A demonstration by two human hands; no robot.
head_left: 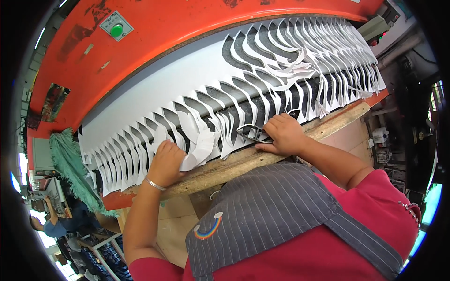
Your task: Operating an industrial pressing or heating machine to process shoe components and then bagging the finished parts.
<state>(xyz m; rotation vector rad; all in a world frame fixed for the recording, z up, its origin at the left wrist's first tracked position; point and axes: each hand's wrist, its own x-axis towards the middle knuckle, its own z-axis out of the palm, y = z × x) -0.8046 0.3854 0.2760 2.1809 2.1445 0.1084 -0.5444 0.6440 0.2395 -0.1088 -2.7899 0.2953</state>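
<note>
A white sheet [154, 79] lies over the dark bed of a red press, cut through with rows of curved, leaf-shaped openings. My left hand [166, 164] is closed at the sheet's front edge, gripping a fanned bunch of white curved cut pieces [200, 149]; its fingertips are partly hidden. In my right hand [284, 135] is a thin metal cutting die [251, 132], a narrow curved frame resting over the cut strips. Thin white strips [227, 129] hang between the openings beside both hands. Farther right, a tangle of loose strips [297, 68] lies on the sheet.
The red press head [154, 28] arches over the far side, with a green button [116, 30]. A worn wooden rail [253, 160] runs along the near edge. Green ragged cloth [75, 164] hangs at left. Another person [54, 227] works at far left.
</note>
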